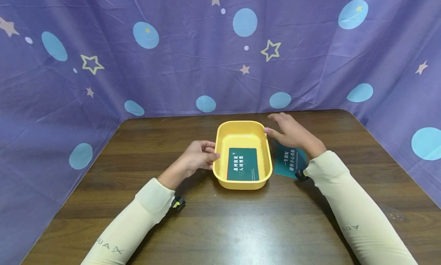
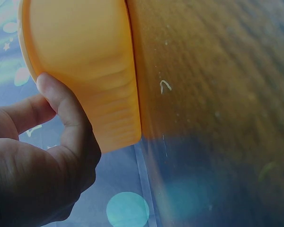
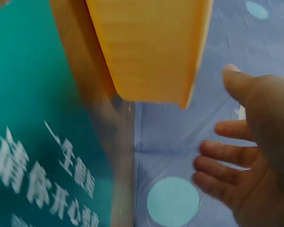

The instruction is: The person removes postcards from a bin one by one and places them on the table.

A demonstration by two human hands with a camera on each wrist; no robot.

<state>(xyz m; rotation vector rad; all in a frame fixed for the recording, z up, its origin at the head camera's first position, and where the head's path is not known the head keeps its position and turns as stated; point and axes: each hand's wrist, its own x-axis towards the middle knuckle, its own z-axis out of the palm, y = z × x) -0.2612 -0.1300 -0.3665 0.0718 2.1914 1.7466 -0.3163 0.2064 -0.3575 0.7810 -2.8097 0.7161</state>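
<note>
On the table [image 1: 237,223], the left hand [image 1: 198,156] pinches a tray [image 1: 241,184], the relaxed right hand [image 1: 294,133] partly hiding a card [image 1: 287,163].

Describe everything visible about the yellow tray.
The yellow tray looks like glossy plastic: rectangular, rounded corners, open top, raised rim, faint ridges on the outer walls. It sits upright on the wooden table, long sides running away from the person. A green printed card lies inside, toward the near end. The left hand pinches its left rim; the right hand is beside it, apart.
</note>
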